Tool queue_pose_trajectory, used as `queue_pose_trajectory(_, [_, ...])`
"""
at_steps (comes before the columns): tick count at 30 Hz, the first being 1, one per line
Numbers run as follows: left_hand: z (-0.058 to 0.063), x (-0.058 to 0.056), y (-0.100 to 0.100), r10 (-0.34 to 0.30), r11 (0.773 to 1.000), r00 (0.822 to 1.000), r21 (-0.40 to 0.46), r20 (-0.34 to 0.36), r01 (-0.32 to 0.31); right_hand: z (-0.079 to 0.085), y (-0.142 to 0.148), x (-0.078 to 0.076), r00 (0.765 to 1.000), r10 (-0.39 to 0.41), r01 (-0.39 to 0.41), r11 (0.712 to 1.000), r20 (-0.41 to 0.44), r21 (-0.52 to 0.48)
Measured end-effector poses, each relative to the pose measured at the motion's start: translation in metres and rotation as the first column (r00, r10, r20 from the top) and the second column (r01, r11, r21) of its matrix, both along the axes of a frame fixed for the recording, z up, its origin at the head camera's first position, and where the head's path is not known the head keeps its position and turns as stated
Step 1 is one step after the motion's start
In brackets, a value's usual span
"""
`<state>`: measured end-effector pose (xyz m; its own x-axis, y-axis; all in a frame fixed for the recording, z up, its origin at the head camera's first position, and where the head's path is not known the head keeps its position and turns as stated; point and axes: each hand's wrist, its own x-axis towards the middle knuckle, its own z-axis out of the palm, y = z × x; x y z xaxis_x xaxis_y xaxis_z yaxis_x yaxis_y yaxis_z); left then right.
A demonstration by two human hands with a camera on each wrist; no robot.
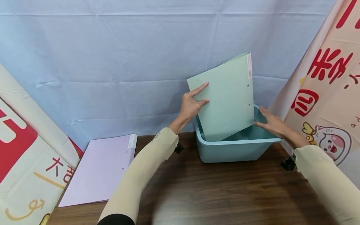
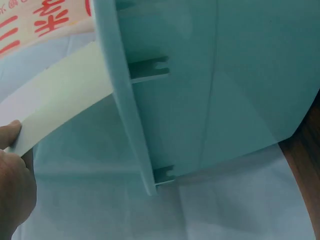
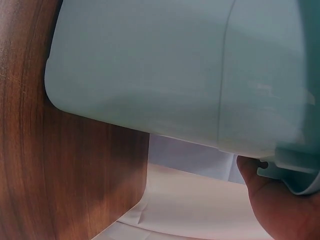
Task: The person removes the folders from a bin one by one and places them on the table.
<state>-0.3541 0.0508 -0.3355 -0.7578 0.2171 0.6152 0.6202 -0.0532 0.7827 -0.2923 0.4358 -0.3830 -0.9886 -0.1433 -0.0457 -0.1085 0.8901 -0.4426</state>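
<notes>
My left hand (image 1: 191, 106) pinches the left edge of a pale green folder (image 1: 225, 97), with thumb and index finger on its front face. The folder stands tilted, its lower end inside a blue-green plastic bin (image 1: 227, 151). In the left wrist view, the folder (image 2: 65, 100) appears as a pale strip between the fingers and the bin's rim. My right hand (image 1: 271, 123) holds the bin's right rim, thumb toward the inside; the right wrist view shows a fingertip curled under the rim (image 3: 295, 172). The folder's bottom corner is hidden in the bin.
A lilac folder (image 1: 98, 168) lies flat at the left of the dark wooden table (image 1: 213, 193). A light blue cloth (image 1: 112, 62) hangs behind. Printed cloths flank it, one at the right (image 1: 332, 103) close to the bin, another at the left (image 1: 25, 162).
</notes>
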Motion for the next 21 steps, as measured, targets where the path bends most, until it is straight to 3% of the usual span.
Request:
queue_pose_trajectory(6, [0.007, 0.007, -0.005, 0.018, 0.999, 1.000, 0.028, -0.008, -0.017, -0.001, 0.001, -0.001, 1.000, 0.009, -0.009, 1.000, -0.010, 0.002])
queue_pose_trajectory(13, [0.018, 0.013, -0.012, 0.027, 0.991, 0.999, 0.132, -0.037, -0.022, 0.001, 0.000, 0.000, 1.000, 0.018, -0.017, 1.000, -0.019, 0.017])
queue_pose_trajectory(21, [0.024, 0.019, -0.021, 0.050, 0.982, 0.999, 0.183, -0.015, -0.046, 0.000, -0.001, -0.001, 0.999, 0.019, -0.018, 1.000, -0.040, 0.024])
